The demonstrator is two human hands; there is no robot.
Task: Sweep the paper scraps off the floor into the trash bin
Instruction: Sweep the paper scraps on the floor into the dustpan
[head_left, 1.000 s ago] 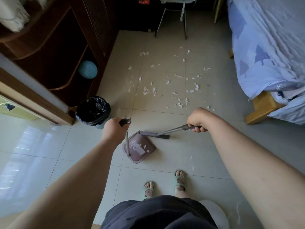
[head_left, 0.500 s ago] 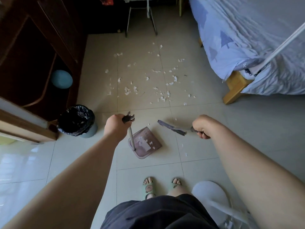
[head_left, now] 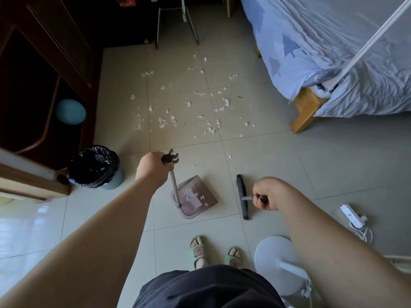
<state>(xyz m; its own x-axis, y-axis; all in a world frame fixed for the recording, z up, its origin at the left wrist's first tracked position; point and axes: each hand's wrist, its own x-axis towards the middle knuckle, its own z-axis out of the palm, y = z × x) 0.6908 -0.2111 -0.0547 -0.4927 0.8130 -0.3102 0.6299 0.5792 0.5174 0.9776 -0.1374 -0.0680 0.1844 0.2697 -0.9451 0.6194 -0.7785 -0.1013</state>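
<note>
White paper scraps (head_left: 189, 107) lie scattered over the tiled floor ahead of me. My left hand (head_left: 152, 168) grips the top of the dustpan's upright handle. The mauve dustpan (head_left: 195, 197) rests on the floor with some scraps inside it. My right hand (head_left: 268, 193) holds the broom handle. The dark broom head (head_left: 242, 195) stands on the floor just right of the dustpan, apart from it. A trash bin (head_left: 95, 166) lined with a black bag stands to the left, beside the wooden cabinet.
A dark wooden cabinet (head_left: 44, 74) with a blue ball (head_left: 70, 111) fills the left. A bed (head_left: 333, 52) with a wooden leg is at right. A fan base (head_left: 277, 261) and power strip (head_left: 352, 215) lie near my feet. A metal chair frame (head_left: 175, 25) stands far back.
The broom head swung away from the dustpan's mouth to its right side and now stands lengthwise. My view shifted right, showing the fan base and power strip. The dustpan barely moved.
</note>
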